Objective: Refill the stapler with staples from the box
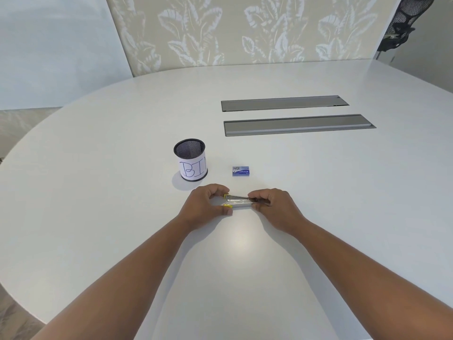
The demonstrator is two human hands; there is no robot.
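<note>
Near the bench's [318, 192] near edge, at mid-width: stapler [239, 201], opened into two metal arms with yellow tips, held just above or on the surface between both hands. Left hand [208, 204] pinching the yellow-tipped ends, fingers curled over the top, thumb below. Right hand [274, 204] gripping the opposite end, fingers curled round it. Just beyond the stapler, towards the far edge: small blue box [241, 171], closed, lying flat, untouched. Left of the box: black mesh cup [190, 159] wrapped in white paper lettered "BI". Farther back, right of centre: two long grey cable hatches [294, 114] set into the bench.
</note>
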